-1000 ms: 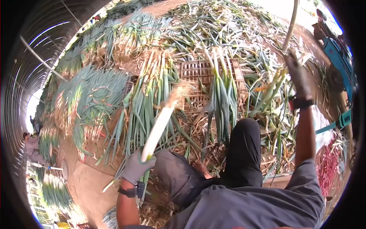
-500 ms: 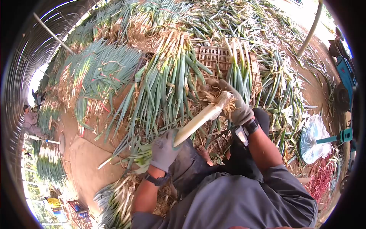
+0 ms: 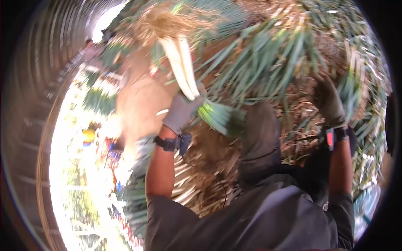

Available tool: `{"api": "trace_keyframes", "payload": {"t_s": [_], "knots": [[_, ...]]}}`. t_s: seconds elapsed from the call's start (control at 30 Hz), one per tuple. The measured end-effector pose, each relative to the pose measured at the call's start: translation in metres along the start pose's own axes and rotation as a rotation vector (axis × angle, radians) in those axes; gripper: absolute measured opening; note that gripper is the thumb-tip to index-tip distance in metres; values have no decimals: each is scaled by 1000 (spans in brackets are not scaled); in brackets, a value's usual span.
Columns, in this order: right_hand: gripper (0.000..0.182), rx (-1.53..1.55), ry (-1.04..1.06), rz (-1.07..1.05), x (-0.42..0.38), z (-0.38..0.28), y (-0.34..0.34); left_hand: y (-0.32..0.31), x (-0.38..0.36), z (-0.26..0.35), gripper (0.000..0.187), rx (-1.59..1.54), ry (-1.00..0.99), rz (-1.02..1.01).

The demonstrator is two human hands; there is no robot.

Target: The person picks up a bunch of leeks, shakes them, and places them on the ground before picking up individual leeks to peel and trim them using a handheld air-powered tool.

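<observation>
My left hand point(image 3: 181, 113), in a grey glove, is closed round the green onions point(image 3: 181, 67). Their white stalks and shaggy brown roots point up and away from me, while the green leaves trail below the fist toward my knee. My right hand point(image 3: 328, 100), also gloved, is over dry brown scraps between a big heap of green onions point(image 3: 268, 58) and a smaller bunch point(image 3: 354, 83). Its fingers are blurred and in shadow, and I cannot make out anything in them.
More green onions point(image 3: 140, 188) lie beside my left elbow, roots and stalks showing. My bent knee point(image 3: 261, 134) rises between my arms. Loose leaves cover the ground at right. Another person point(image 3: 93, 52) is far off at upper left, under the arched tunnel wall point(image 3: 37, 83).
My view has swung to the left. My left hand has raised the green onions, roots now upward instead of toward my right hand. My right hand has come away from the roots.
</observation>
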State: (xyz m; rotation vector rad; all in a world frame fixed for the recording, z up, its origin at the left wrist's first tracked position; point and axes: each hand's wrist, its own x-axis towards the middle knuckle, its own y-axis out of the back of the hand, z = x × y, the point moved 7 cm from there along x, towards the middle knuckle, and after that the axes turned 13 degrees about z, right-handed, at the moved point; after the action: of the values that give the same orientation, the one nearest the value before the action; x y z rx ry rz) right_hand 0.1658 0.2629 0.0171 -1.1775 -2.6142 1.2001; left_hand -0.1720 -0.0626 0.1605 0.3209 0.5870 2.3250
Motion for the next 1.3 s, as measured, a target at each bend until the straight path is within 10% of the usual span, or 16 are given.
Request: {"api": "trace_keyframes", "payload": {"t_s": [0.17,0.3,0.5,0.67,0.77,0.83,0.93,0.97,1.1,1.27,1.3], "knots": [[47,-243,37,-165,42,74,127,182,-90,36,38,805,-134,557],[50,-2558,1385,-407,60,101,110,253,-191,45,45,1474,-154,638],[46,-2636,1245,-469,70,113,100,284,-363,-101,42,1806,201,497],[45,-1051,141,-212,58,106,125,258,-531,-367,69,1448,775,285],[49,-155,-268,16,58,97,175,230,-522,-387,67,1354,1012,208],[47,-435,50,-219,64,104,184,248,-517,-401,74,1221,948,134],[45,-15,-177,-171,24,76,146,252,-512,-448,78,1303,756,-364],[48,-176,-173,191,3,59,143,252,-486,-449,70,1294,777,-427],[45,-192,-52,357,-37,-4,121,193,-334,-394,45,1292,757,-322],[48,-227,268,707,-38,-91,193,17,-97,-255,32,900,145,51],[45,-176,350,766,-41,-106,208,-54,-62,-149,33,688,73,35]]}}
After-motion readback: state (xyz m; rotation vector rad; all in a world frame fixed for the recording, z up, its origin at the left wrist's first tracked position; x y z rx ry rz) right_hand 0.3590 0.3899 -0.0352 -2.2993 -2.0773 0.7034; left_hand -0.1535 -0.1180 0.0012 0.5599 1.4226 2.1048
